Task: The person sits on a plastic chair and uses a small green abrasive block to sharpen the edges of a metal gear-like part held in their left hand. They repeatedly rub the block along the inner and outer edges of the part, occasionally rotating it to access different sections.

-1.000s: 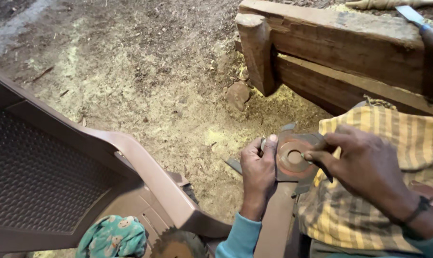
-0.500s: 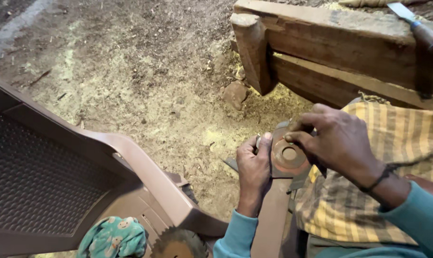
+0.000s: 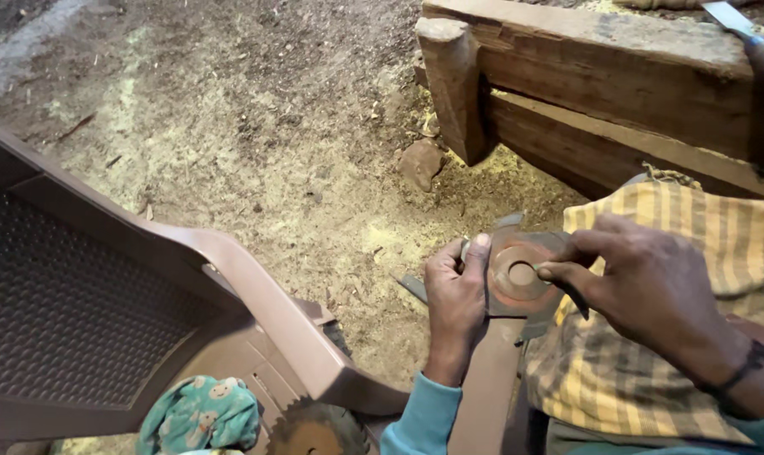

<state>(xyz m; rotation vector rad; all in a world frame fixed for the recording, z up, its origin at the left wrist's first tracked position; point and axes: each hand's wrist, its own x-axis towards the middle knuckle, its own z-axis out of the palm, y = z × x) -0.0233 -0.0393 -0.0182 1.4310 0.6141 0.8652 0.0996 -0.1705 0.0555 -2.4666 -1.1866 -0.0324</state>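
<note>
Both of my hands are on the circular saw blade (image 3: pixel 517 274), a rusty toothed disc with a hole in its middle, which rests at the edge of my knee on the yellow checked cloth (image 3: pixel 677 253). My left hand (image 3: pixel 455 303) is closed on the blade's near edge, thumb laid flat up its face. My right hand (image 3: pixel 651 286) is closed narrowly on a thin dark tool (image 3: pixel 571 295), its fingertip at the rim of the centre hole.

Compared with a second ago, my right hand has slid in from the blade's outer side until it sits almost over the hole, and my left grip has barely shifted. I take that to mean I have moved from steadying the blade to working at its centre or teeth.

Beyond the blade, towards the top, stands a heavy wooden bench (image 3: pixel 601 93) with a chisel-like tool (image 3: pixel 757 42) lying on it, on ground (image 3: pixel 256 143) covered in sawdust. Left of the blade is a brown plastic chair (image 3: pixel 104 303), the only thing that serves as a container: against its seat lies a green patterned cloth bundle (image 3: pixel 201 413), and just beside that, nearer the blade, a second toothed disc (image 3: pixel 315 430) shows in part.
</note>
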